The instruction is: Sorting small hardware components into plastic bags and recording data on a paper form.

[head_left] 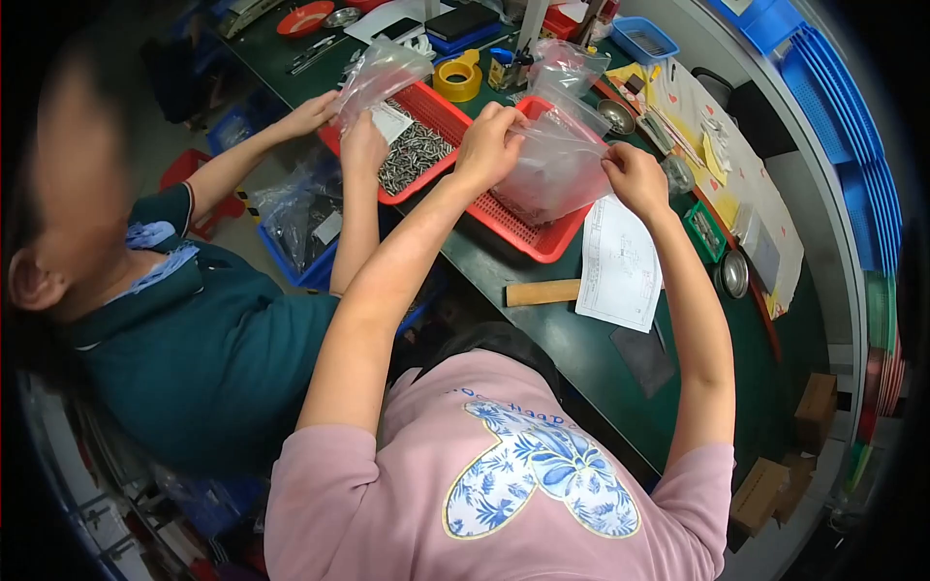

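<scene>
A clear plastic bag (557,169) is stretched between my two hands over a red plastic basket (544,248). My left hand (489,147) pinches the bag's upper left edge. At the opposite edge, my right hand (636,181) grips it between thumb and fingers. The bag covers most of the basket, so I cannot make out what lies inside. Just left of it, a second red basket (397,197) holds many small metal parts (418,160). Above that one, a co-worker's hands (364,150) hold another clear bag (386,76) and a white slip.
A printed drawing sheet (620,261) lies over a wooden strip (542,292) on the green table. Yellow tape rolls (457,77) stand behind the baskets. Right of my right hand are a green tray (704,232) and a metal bowl (735,274). The co-worker (208,334) sits close at my left.
</scene>
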A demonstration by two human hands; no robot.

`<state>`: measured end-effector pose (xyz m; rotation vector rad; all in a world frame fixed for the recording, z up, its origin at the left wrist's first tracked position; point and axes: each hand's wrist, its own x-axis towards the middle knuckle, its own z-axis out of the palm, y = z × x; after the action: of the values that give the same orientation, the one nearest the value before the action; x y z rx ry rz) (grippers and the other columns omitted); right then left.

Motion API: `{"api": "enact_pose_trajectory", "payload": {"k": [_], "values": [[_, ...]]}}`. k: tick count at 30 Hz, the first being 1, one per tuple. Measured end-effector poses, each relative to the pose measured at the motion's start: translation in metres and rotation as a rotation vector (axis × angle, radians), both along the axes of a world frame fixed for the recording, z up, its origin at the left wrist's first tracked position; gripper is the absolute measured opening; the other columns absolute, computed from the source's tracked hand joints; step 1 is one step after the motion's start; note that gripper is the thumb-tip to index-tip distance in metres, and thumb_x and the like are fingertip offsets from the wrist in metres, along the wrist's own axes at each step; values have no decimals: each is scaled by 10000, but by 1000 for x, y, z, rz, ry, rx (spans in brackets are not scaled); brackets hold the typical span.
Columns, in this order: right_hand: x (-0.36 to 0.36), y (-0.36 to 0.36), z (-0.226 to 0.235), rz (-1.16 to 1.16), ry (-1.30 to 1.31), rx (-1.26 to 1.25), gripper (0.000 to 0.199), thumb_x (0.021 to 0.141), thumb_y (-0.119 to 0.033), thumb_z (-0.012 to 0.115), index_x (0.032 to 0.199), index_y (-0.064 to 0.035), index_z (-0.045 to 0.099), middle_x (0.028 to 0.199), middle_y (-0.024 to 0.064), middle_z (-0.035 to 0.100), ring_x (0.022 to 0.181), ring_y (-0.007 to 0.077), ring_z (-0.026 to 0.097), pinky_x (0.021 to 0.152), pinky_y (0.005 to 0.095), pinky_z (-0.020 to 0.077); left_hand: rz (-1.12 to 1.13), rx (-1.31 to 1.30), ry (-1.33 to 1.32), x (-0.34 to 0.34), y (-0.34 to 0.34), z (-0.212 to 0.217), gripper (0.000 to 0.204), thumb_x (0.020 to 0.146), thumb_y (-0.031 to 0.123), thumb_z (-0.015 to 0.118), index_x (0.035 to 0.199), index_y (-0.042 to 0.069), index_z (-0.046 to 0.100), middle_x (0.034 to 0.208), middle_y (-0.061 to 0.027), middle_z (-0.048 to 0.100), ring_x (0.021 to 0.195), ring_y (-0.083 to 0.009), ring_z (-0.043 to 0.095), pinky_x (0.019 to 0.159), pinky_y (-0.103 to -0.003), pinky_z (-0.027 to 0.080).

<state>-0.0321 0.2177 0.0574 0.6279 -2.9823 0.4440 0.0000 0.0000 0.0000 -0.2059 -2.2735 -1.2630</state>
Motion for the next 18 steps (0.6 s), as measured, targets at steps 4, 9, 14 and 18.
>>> {"api": "enact_pose_trajectory", "payload": {"k": [4, 9, 14, 18], "values": [[6, -6, 14, 37, 85, -62, 140, 727, -193, 541, 807, -86, 583, 767, 91, 605, 728, 262, 572, 617, 363, 439, 58, 12, 84, -4, -6, 18, 83, 671, 25, 576, 743, 39, 538, 779, -105, 529, 696, -255, 557, 602, -339, 439], [-7, -5, 35, 70, 277, -89, 122, 715, -182, 526, 779, -97, 587, 746, 97, 603, 733, 288, 566, 607, 390, 436, 188, 56, 227, -17, 2, 41, 70, 670, 21, 579, 727, 42, 544, 762, -90, 535, 686, -249, 560, 589, -328, 445], [-24, -3, 22, 126, 334, 30, 105, 719, -191, 521, 753, -102, 564, 719, 81, 599, 719, 273, 563, 605, 395, 414, 163, -96, 120, -28, -7, 42, 160, 673, 22, 588, 820, 53, 534, 769, -78, 550, 714, -226, 563, 625, -312, 441], [-21, -4, -5, 111, 316, 57, 100, 723, -182, 517, 738, -89, 550, 726, 105, 591, 711, 279, 556, 614, 391, 403, 62, 181, -170, -28, -13, 11, 194, 676, 28, 612, 850, 15, 528, 715, -67, 555, 659, -152, 553, 605, -264, 440]]}}
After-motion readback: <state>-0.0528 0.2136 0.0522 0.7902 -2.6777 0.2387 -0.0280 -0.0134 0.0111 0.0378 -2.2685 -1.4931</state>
